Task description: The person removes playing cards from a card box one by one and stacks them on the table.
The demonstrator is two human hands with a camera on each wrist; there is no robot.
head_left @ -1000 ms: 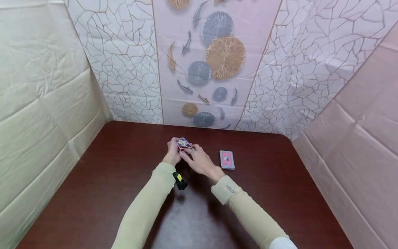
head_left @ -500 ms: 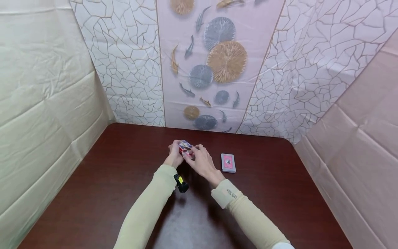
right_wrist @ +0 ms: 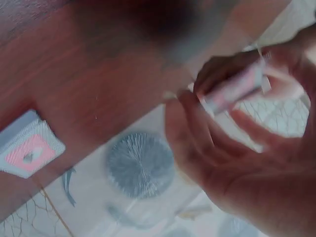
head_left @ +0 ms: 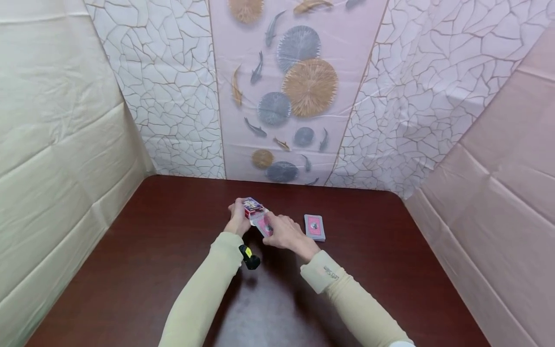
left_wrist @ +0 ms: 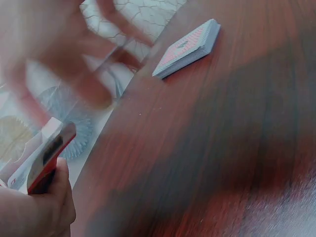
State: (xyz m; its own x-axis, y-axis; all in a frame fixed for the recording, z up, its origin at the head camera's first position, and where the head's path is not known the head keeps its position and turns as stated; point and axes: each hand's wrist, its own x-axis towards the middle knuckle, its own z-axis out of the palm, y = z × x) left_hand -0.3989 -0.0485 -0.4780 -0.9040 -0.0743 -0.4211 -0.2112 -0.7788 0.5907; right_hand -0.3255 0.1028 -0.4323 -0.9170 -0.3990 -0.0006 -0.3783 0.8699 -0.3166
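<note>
My left hand (head_left: 236, 220) grips a small card box (head_left: 252, 204) with a dark blue, printed face and red sides. At its near end, pink-backed playing cards (head_left: 262, 225) stick out toward my right hand (head_left: 287, 233), whose thumb and fingers pinch them. In the left wrist view the box (left_wrist: 49, 160) shows an open white flap, with the blurred right hand (left_wrist: 54, 54) above it. Motion blur also softens the cards in the right wrist view. To the right of both hands lies a squared stack of pink-backed cards (head_left: 314, 226).
The dark red-brown table (head_left: 182, 270) ends at a back edge just beyond the hands. Behind it hangs a patterned cloth (head_left: 277, 96), with pale fabric walls (head_left: 56, 144) on either side. A black device with a yellow mark (head_left: 249, 257) is strapped at the left wrist.
My right hand has drawn away from the box, toward the near right, and the pink-backed cards now stick out. The left hand still holds the box; the stack has stayed put.
</note>
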